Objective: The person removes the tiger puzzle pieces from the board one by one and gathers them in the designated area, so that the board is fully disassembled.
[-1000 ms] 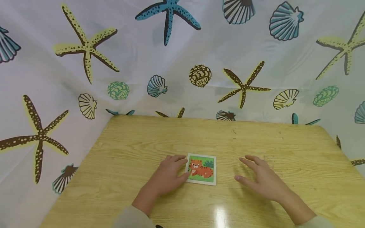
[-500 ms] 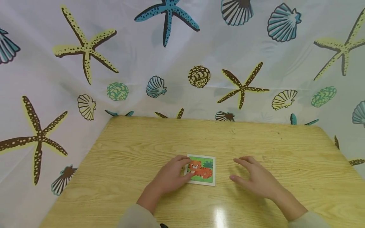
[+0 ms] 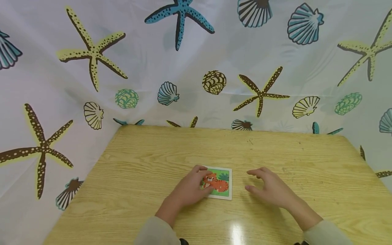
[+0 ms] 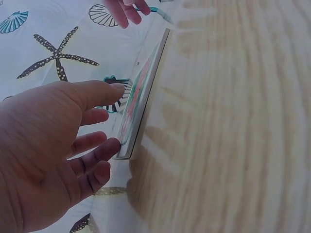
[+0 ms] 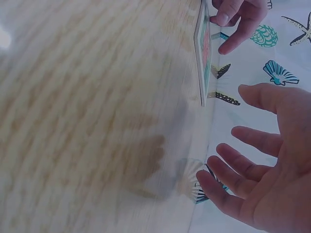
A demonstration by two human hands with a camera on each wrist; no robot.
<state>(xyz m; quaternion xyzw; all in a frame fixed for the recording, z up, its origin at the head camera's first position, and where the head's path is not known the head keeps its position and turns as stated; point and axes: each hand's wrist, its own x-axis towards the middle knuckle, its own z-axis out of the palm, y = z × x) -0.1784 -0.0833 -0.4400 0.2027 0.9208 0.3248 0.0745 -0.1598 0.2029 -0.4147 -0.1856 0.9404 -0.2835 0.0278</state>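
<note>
A square tiger picture board (image 3: 221, 185) with a green ground and a white rim lies flat on the table, like a small framed puzzle. My left hand (image 3: 190, 188) reaches over its left side, covering part of that rim. In the left wrist view the fingers of this left hand (image 4: 56, 150) are loosely bent and grip nothing; one fingertip is at the board's near corner, and I cannot tell whether it touches. To the right of the board, apart from it, my right hand (image 3: 273, 191) hovers above the table with relaxed, spread fingers and holds nothing.
The wood-grain table (image 3: 147, 153) stretches out around the board. Behind it and at both sides hangs a white curtain (image 3: 137, 51) printed with starfish and shells. A bright light reflection lies near the table's front.
My left hand has shifted right, farther over the board's left side. My right hand has moved left, closer to the board. The board stays about where it was.
</note>
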